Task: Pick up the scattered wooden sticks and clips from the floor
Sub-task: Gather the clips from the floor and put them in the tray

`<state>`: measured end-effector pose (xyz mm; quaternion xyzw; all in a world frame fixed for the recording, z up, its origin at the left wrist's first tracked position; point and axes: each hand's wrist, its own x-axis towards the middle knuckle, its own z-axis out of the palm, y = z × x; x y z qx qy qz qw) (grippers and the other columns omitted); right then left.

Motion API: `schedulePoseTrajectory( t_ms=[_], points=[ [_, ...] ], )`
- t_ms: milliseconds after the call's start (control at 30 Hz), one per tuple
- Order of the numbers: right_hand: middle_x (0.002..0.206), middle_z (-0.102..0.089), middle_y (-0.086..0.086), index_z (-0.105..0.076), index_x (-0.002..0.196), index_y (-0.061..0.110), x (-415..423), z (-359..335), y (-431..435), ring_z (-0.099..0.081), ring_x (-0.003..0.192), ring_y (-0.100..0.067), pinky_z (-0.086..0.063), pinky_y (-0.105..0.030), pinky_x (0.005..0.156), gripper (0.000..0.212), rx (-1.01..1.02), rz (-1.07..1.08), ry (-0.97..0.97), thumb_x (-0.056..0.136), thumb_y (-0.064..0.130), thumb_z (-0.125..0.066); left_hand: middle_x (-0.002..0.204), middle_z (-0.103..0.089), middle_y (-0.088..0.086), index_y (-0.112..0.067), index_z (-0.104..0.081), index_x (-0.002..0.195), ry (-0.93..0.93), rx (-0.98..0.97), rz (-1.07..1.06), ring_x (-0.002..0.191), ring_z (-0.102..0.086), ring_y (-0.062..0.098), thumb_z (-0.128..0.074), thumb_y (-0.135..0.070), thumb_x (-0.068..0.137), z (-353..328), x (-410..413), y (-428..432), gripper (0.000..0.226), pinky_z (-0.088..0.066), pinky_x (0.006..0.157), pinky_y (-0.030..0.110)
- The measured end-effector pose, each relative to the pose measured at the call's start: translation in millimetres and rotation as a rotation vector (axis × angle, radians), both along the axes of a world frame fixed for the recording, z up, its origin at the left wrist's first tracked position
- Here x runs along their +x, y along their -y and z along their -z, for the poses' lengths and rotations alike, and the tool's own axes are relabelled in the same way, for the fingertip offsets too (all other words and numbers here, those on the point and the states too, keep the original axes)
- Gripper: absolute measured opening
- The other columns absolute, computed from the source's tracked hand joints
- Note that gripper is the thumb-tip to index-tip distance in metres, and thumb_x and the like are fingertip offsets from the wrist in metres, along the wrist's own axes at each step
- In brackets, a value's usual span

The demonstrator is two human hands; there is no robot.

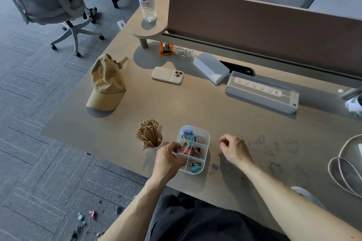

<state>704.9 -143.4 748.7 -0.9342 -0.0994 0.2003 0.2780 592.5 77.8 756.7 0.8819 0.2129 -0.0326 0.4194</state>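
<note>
Clips (86, 221) litter the floor (both hands over the desk): left (168, 159) grips some, right (234, 149) curled empty.

Hands at the clip tray

The left hand (168, 159) is resting on the divided tray (206, 139) of clips (193, 150); the right hand (235, 149) is hovering curled beside it, wooden sticks (148, 135) standing nearby, more clips lying on the floor (39, 162)

Stick cup (149, 136) left of divided tray (206, 137) on desk (195, 103); loose clips (86, 221) on floor (39, 162) below-left
</note>
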Motion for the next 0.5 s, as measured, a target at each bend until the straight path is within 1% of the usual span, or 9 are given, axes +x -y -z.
schedulePoseTrajectory(
  t_ms=[33,67,133,200,233,300,400,467,500],
  points=[
    [0.107,-0.064,-0.001,-0.065,0.105,0.023,-7,11,9,-0.063,0.094,-0.019,-0.050,-0.026,0.076,0.015,-0.081,-0.060,-0.094,0.092,0.019,-0.059,0.087,-0.064,-0.001,-0.010,-0.071,0.097,0.004,0.000,-0.001,0.067,-0.059,0.008,-0.078,-0.012,0.075,0,0,0,0.024,-0.045,0.051,0.008],
    [0.114,-0.057,-0.001,-0.061,0.116,0.022,-15,21,15,-0.060,0.100,-0.019,-0.047,-0.024,0.079,0.025,-0.151,-0.136,-0.180,0.090,0.021,-0.062,0.087,-0.064,0.000,-0.009,-0.071,0.097,0.004,-0.009,-0.005,0.066,-0.059,0.008,-0.077,-0.010,0.076,-1,1,0,0.022,-0.044,0.050,0.008],
    [0.116,-0.047,-0.001,-0.055,0.128,0.020,-30,39,18,-0.052,0.103,-0.018,-0.042,-0.022,0.081,0.046,-0.223,-0.233,-0.223,0.085,0.027,-0.071,0.085,-0.062,0.000,-0.007,-0.071,0.097,0.008,-0.016,-0.012,0.064,-0.058,0.008,-0.075,-0.007,0.077,-2,1,1,0.020,-0.043,0.049,0.007],
    [0.113,-0.047,-0.002,-0.059,0.122,0.017,-37,49,13,-0.052,0.103,-0.019,-0.042,-0.023,0.083,0.045,-0.191,-0.254,-0.181,0.082,0.027,-0.075,0.084,-0.061,-0.003,-0.007,-0.071,0.096,0.014,-0.017,-0.023,0.063,-0.058,0.008,-0.076,-0.006,0.077,-2,1,1,0.020,-0.044,0.050,0.007],
    [0.111,-0.048,-0.001,-0.062,0.117,0.018,-38,52,11,-0.054,0.101,-0.020,-0.046,-0.026,0.084,0.039,-0.171,-0.264,-0.152,0.082,0.027,-0.076,0.084,-0.061,-0.004,-0.008,-0.071,0.096,0.018,-0.002,-0.024,0.063,-0.058,0.007,-0.076,-0.008,0.076,-2,1,1,0.021,-0.044,0.051,0.008],
    [0.105,-0.052,0.001,-0.065,0.107,0.021,-38,53,7,-0.058,0.094,-0.021,-0.052,-0.036,0.079,0.029,-0.170,-0.285,-0.115,0.081,0.030,-0.075,0.084,-0.063,-0.004,-0.011,-0.072,0.095,0.006,0.018,-0.021,0.064,-0.059,0.007,-0.078,-0.011,0.073,-1,0,2,0.023,-0.044,0.053,0.010],
    [0.097,-0.057,0.002,-0.065,0.096,0.022,-38,54,9,-0.059,0.087,-0.022,-0.052,-0.036,0.073,0.019,-0.163,-0.308,-0.101,0.082,0.029,-0.075,0.085,-0.065,-0.004,-0.014,-0.072,0.093,-0.013,0.032,-0.026,0.064,-0.060,0.010,-0.079,-0.015,0.070,-2,-2,3,0.024,-0.051,0.059,0.022],
    [0.088,-0.058,0.003,-0.060,0.083,0.023,-36,51,14,-0.058,0.081,-0.022,-0.048,-0.033,0.067,0.015,-0.120,-0.264,-0.080,0.081,0.028,-0.075,0.084,-0.065,-0.005,-0.014,-0.072,0.094,-0.008,0.032,-0.036,0.062,-0.059,0.005,-0.079,-0.014,0.072,-3,-3,5,0.022,-0.049,0.056,0.016],
    [0.085,-0.061,0.002,-0.060,0.081,0.023,-32,49,17,-0.059,0.079,-0.023,-0.047,-0.032,0.065,0.015,-0.086,-0.207,-0.054,0.081,0.027,-0.074,0.084,-0.064,-0.006,-0.014,-0.072,0.094,-0.009,0.029,-0.039,0.061,-0.058,0.003,-0.078,-0.013,0.074,-3,-3,6,0.021,-0.046,0.054,0.012]
  ],
)
